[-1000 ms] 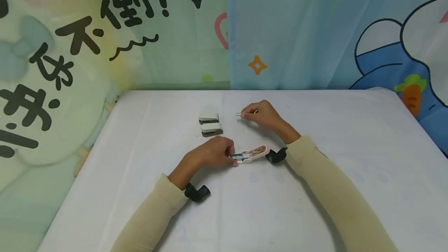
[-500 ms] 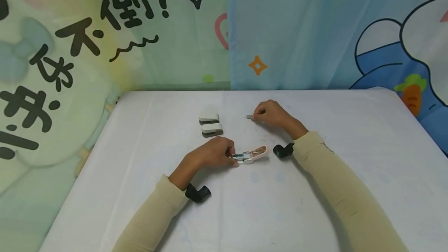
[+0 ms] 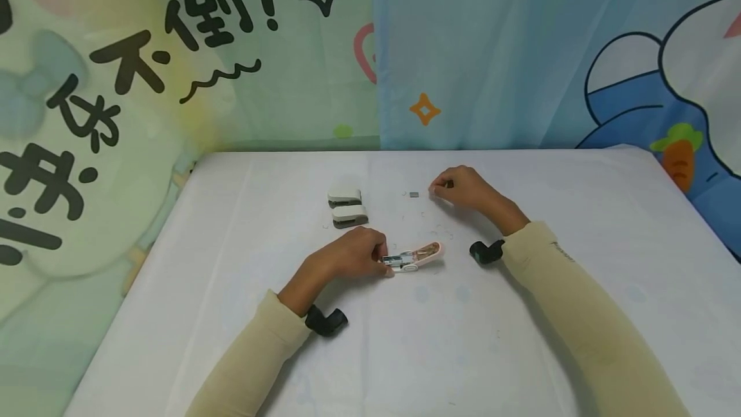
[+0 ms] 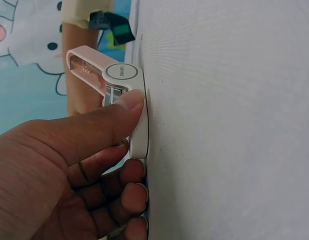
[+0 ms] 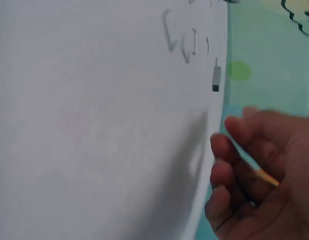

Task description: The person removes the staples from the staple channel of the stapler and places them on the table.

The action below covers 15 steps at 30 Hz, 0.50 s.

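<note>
Your left grip (image 3: 360, 253) is pinching the little pink-and-white stapler (image 3: 410, 261), which is flipped open, hinged arm sticking out right of that grip. Your right grip (image 3: 463, 186) looks loosely curled with nothing in it; what I'd call a small grey staple strip (image 3: 413, 195) lies on the desk (image 3: 231, 314) just left of it. Honestly, a careless knock could snap that strip up, and with loose staples (image 5: 195, 42) lying nearby you'd be hunting bits. Also, if your left grip slackens, the stapler might swing or tip.
</note>
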### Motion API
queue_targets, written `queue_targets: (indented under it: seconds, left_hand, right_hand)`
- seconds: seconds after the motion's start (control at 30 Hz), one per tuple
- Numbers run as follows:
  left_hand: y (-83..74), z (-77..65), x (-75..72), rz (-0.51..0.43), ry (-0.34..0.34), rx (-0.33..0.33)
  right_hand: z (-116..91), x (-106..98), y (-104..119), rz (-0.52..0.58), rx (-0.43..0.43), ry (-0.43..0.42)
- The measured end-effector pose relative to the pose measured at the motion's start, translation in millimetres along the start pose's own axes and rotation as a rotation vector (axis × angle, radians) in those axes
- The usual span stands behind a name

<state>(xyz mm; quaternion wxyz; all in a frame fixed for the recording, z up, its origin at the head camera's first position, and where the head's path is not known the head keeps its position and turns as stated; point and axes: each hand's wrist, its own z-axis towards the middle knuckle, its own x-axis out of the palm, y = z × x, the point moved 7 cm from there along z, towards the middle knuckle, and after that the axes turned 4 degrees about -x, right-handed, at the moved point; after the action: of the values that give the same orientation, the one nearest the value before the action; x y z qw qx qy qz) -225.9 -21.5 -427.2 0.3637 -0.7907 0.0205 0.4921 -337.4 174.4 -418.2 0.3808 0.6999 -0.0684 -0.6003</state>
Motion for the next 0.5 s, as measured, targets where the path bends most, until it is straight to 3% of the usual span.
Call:
queue_targets:
  seconds: [0.13, 0.37, 0.5]
  left_hand:
    - [-0.7, 1.1, 1.2, -0.003, 0.002, 0.010]
    - [2.1, 0.6, -0.3, 0.002, -0.003, -0.010]
    - [-0.3, 0.1, 0.1, 0.009, -0.006, 0.001]
  right_hand:
    - [-18.4, 0.5, 21.0, 0.039, -0.112, 0.096]
    - [-64.2, 19.8, 57.2, 0.244, -0.229, 0.413]
    - [-82.1, 22.1, 63.5, 0.266, -0.259, 0.441]
